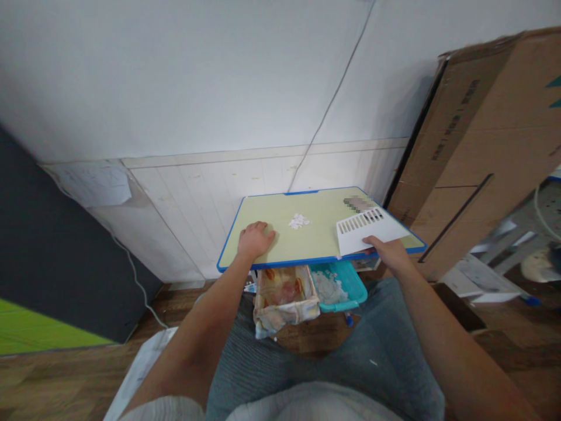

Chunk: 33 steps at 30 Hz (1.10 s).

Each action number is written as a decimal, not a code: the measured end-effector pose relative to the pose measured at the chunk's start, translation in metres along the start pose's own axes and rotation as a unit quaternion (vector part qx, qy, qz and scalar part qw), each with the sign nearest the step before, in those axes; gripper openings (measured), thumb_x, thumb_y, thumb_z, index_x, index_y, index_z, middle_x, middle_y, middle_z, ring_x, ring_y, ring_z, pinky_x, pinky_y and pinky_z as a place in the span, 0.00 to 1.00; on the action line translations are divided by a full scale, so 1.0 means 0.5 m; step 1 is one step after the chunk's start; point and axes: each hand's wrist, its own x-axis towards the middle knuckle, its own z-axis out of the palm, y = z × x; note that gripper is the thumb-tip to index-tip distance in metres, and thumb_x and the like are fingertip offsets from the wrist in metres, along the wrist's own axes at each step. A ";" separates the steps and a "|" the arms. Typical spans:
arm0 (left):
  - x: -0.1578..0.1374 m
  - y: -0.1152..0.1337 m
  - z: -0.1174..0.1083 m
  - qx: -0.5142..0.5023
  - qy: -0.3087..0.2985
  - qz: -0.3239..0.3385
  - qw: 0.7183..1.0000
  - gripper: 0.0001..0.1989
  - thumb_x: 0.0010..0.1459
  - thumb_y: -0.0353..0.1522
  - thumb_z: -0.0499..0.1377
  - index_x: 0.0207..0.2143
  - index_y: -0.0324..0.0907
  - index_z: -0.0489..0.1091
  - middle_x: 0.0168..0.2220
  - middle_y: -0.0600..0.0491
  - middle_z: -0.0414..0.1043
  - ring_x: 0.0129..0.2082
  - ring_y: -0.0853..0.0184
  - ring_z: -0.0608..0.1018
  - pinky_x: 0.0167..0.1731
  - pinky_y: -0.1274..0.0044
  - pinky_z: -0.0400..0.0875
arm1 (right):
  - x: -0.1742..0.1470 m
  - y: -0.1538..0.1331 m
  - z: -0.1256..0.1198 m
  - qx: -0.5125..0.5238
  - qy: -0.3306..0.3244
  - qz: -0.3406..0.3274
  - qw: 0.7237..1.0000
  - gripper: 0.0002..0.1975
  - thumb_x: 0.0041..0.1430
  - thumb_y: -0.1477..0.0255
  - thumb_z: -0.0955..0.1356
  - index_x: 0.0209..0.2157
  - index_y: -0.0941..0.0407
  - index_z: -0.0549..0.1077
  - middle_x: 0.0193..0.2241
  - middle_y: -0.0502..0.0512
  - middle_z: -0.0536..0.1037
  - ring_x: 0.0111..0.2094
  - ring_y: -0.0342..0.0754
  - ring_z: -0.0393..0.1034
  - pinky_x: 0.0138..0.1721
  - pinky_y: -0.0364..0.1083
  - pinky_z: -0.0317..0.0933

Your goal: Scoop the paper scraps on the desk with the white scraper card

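Observation:
My left hand (255, 240) lies palm down on the pale yellow tabletop (291, 248) near its left side, with the thumb held apart and nothing seen in it. My right hand (389, 252) pinches the near edge of a white sheet (353, 238) with a row of slots cut along its far side, the thumb on top. The sheet is over the right part of the table, its right corner close to the blue edge. Small white paper-like bits (298, 221) lie in a loose pile between my hands. Just past the sheet is a pixelated item (357, 203) that I cannot make out.
Below the table's front edge are a lined box (287, 316) and a turquoise basket (353, 286) holding whitish scraps. A large cardboard box (486, 140) stands at the right. Behind the table is a white wall (210, 88) with a hanging cable (337, 90).

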 end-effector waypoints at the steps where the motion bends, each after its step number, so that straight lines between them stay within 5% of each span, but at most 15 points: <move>1: 0.000 0.000 -0.001 -0.001 0.000 0.000 1.000 0.23 0.76 0.44 0.57 0.64 0.44 0.77 0.66 0.42 0.79 0.69 0.49 0.77 0.70 0.60 0.69 | 0.000 0.000 -0.001 0.000 -0.001 0.000 1.000 0.19 0.41 0.67 0.76 0.39 0.51 0.78 0.28 0.51 0.85 0.24 0.53 0.75 0.25 0.51 0.75; 13: 0.000 -0.002 0.003 -0.006 -0.003 0.002 1.000 0.25 0.76 0.45 0.56 0.66 0.43 0.75 0.69 0.42 0.77 0.70 0.49 0.76 0.71 0.58 0.68 | 0.003 -0.001 -0.004 -0.017 -0.016 0.002 1.000 0.16 0.45 0.66 0.77 0.38 0.52 0.79 0.25 0.52 0.84 0.24 0.56 0.77 0.30 0.53 0.77; 21: 0.000 -0.001 0.001 -0.005 -0.002 0.001 1.000 0.23 0.75 0.44 0.56 0.65 0.44 0.76 0.69 0.42 0.77 0.70 0.50 0.76 0.70 0.60 0.68 | 0.003 0.000 -0.006 -0.013 -0.027 -0.013 0.999 0.24 0.43 0.68 0.80 0.45 0.51 0.82 0.33 0.53 0.88 0.40 0.61 0.84 0.42 0.56 0.81; 33: 0.001 0.001 0.001 -0.010 0.000 0.003 1.000 0.24 0.75 0.44 0.56 0.65 0.43 0.76 0.68 0.42 0.78 0.70 0.48 0.76 0.71 0.58 0.68 | 0.008 -0.004 -0.003 -0.010 -0.042 0.010 0.999 0.17 0.41 0.68 0.78 0.37 0.51 0.80 0.29 0.52 0.87 0.26 0.55 0.78 0.30 0.52 0.78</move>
